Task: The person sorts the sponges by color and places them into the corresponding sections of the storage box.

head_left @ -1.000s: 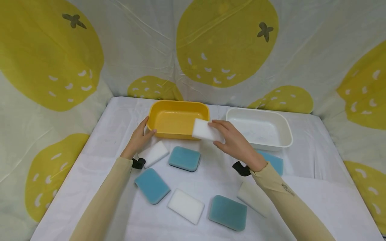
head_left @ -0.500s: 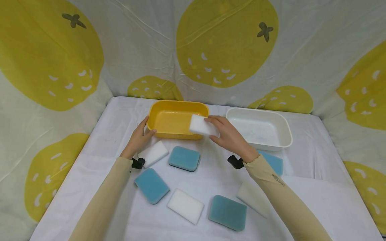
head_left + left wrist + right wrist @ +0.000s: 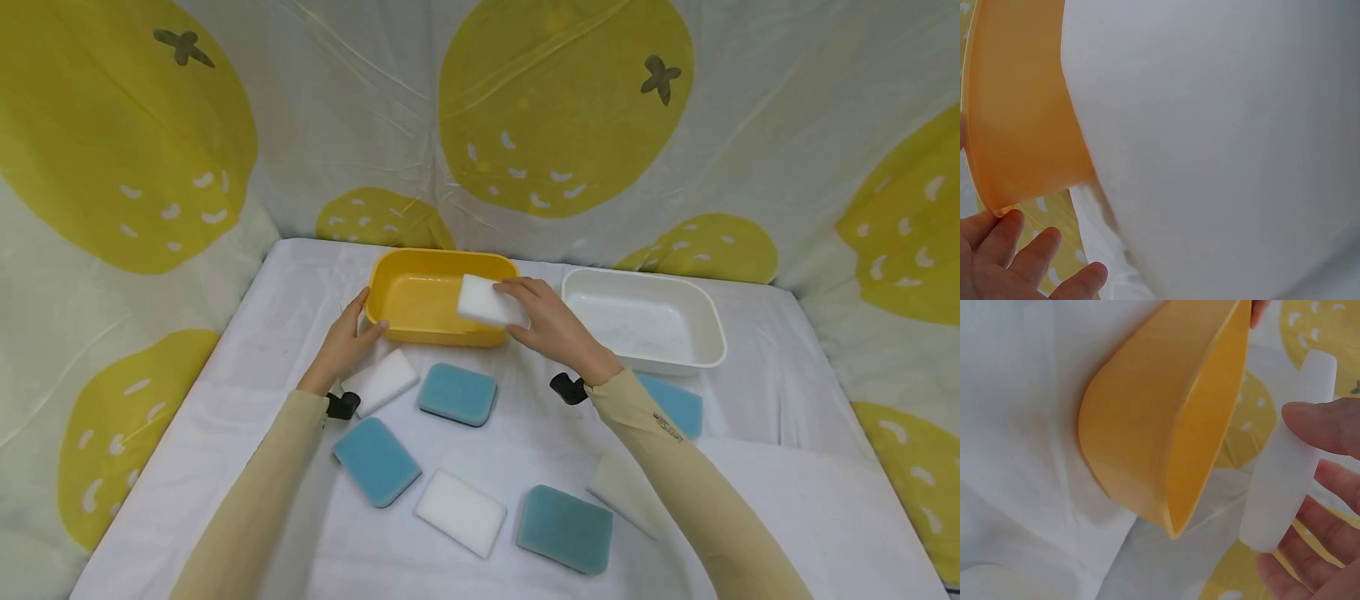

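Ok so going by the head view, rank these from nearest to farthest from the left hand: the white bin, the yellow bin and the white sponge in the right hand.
From the left hand:
1. Yellow bin: touching, its left end at the fingers.
2. White sponge: to the right, held by the right hand.
3. White bin: farthest right.
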Demonstrator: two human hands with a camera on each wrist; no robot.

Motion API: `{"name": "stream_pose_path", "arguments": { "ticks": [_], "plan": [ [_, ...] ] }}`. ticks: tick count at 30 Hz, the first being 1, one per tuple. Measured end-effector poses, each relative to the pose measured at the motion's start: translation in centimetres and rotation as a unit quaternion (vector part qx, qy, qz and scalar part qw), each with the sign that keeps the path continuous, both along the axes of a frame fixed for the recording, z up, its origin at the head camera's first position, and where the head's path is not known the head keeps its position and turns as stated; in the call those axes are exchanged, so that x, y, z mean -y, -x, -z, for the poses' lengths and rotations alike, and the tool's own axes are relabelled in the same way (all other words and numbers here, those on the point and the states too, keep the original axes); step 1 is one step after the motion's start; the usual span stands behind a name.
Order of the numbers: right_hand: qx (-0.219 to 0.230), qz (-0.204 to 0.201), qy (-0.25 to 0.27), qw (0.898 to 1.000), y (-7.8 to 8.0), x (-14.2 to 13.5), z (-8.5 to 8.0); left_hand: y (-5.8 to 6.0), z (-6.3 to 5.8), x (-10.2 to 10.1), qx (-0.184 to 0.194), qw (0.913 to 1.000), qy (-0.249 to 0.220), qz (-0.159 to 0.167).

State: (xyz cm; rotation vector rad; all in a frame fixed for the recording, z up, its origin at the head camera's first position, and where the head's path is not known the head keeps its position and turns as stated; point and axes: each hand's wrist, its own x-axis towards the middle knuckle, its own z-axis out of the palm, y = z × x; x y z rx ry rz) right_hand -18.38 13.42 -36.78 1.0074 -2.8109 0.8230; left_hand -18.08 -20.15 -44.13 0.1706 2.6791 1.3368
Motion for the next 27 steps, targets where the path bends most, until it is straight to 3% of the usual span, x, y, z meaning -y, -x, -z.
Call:
{"name": "stream_pose_path", "arguments": {
  "ticks": [27],
  "plan": [
    [0.074,0.016,-0.033,0.997,3.8,3.3,3.0,0.0,0.1,0.1,0.003,1.0000,-0.001,-0.001]
  ]
}}
